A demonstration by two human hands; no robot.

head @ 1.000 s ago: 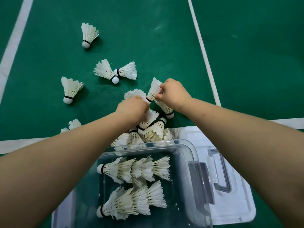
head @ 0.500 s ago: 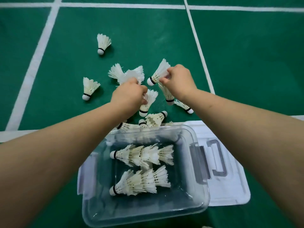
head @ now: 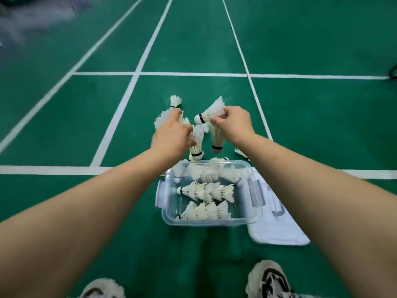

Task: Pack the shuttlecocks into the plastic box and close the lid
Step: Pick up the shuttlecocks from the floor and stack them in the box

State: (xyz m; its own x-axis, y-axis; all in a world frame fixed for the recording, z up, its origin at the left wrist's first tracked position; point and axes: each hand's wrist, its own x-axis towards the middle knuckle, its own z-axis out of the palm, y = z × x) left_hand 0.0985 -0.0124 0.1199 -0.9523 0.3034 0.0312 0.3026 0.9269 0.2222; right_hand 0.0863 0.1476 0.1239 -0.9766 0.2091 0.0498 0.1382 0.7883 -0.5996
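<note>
Head view: right hand (head: 233,125) pinches one shuttlecock (head: 211,111) by its feathers; left hand (head: 171,139) curls round a second shuttlecock (head: 197,145), both beyond the open plastic box (head: 206,222) on the court (head: 300,125). Nest cork into skirt gently and straight, then lay the stack beside the two rows (head: 206,191) inside.

No text, number, brand or label can be read anywhere. The white lines (head: 193,74) on the green floor (head: 300,125) are plain court markings, not characters. The clear plastic box (head: 206,222) and its lid (head: 279,231) show no legible print, and the dark pattern on the shoe (head: 268,278) is too blurred to read as a logo.
</note>
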